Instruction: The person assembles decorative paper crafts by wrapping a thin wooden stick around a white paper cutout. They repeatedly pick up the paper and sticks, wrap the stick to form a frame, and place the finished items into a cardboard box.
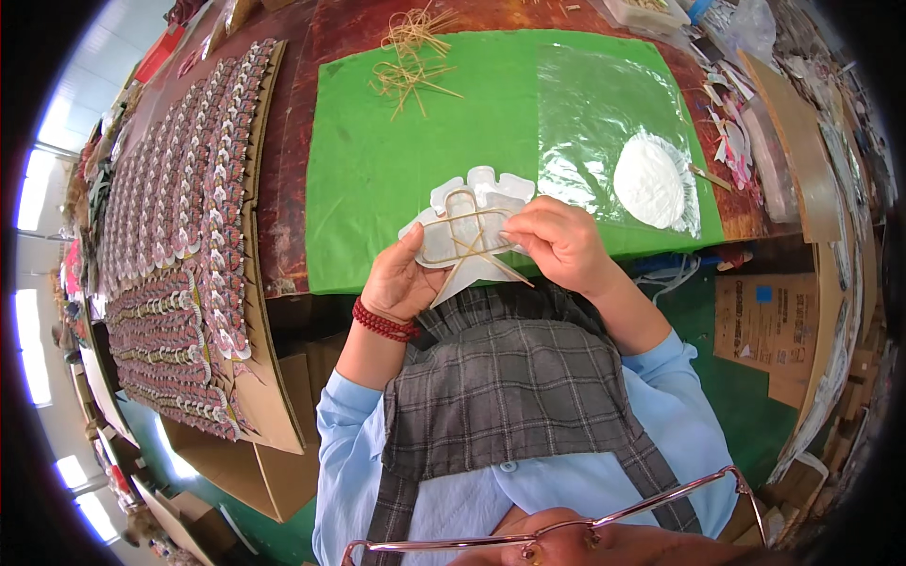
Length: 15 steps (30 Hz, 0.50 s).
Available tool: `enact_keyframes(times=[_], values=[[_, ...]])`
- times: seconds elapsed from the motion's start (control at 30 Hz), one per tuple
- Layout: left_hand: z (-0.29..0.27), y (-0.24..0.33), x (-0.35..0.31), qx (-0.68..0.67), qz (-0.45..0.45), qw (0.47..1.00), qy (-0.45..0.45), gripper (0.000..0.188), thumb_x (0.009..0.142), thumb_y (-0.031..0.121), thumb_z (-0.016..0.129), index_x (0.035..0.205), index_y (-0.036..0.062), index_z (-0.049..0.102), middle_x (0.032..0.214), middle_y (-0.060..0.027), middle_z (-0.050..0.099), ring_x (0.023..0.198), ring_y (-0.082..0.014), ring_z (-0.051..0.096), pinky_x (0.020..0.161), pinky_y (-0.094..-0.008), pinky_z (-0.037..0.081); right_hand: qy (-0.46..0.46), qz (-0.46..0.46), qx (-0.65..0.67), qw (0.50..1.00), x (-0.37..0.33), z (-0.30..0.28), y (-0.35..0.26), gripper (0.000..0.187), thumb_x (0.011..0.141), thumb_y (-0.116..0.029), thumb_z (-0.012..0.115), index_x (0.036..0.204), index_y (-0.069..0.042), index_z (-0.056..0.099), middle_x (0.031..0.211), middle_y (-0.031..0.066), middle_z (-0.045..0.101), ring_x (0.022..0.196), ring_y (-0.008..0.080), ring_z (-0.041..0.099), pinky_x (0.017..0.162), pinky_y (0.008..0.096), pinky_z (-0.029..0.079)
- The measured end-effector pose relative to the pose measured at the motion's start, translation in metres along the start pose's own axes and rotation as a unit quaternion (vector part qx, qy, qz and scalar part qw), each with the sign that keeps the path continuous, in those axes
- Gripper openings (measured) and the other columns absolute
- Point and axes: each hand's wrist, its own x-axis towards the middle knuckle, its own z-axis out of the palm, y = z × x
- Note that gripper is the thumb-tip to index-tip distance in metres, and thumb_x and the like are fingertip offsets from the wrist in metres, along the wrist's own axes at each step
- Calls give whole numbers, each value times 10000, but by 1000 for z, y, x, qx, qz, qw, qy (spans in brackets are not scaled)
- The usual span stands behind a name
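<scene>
- While we hold a white scalloped cutout [464, 232] over the near edge of the green cloth [368, 179], its lobed side faces the far edge of the red-brown table [287, 179] and its pointed tail comes over our plaid apron [510, 396].
- On the cutout lies a bamboo-strip frame [451, 218], a narrow loop across a wider one, with two thin strips crossing near the tail.
- Our left hand [398, 274], a red bead bracelet [382, 323] at its wrist, grips the cutout's left side, thumb on top, fingers mostly hidden beneath.
- Our right hand [564, 243] pinches the cutout's right edge between thumb and forefinger; we cannot tell whether its other curled fingers touch it.
- Near the cloth's far edge, left of its middle, we see tangled bamboo strips [415, 77].
- Over the cloth's right side lies a clear plastic sheet [604, 85] bearing a white mound [649, 181].
- Along the table's left side, a cardboard panel [274, 377] carries rows of patterned pieces [170, 189].
</scene>
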Motion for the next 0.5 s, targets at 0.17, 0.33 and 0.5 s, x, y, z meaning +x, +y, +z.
enact_keyframes(times=[0.17,0.33,0.5], values=[[-1,1,0,-5,-8,1000,-5,508,992,346,452,1348,-17,434,1348,-176,511,1255,-305,490,1079,-455,363,-3,9,4,1000,-1,1,2,143,751,11,700,878,-52,678,800,72,633,654,234,618,550,314,478],[2,0,1,2,-9,1000,14,500,993,340,453,1346,-13,434,1349,-173,510,1254,-304,491,1085,-454,357,5,6,18,1000,-2,2,4,175,750,85,678,900,-5,689,773,89,625,651,193,595,552,285,457],[1,0,3,27,-5,1000,0,514,992,352,451,1362,-3,417,1364,-168,496,1269,-299,475,1094,-453,345,11,26,25,999,-2,2,4,149,766,49,690,898,-20,679,786,82,626,659,202,598,568,290,463]])
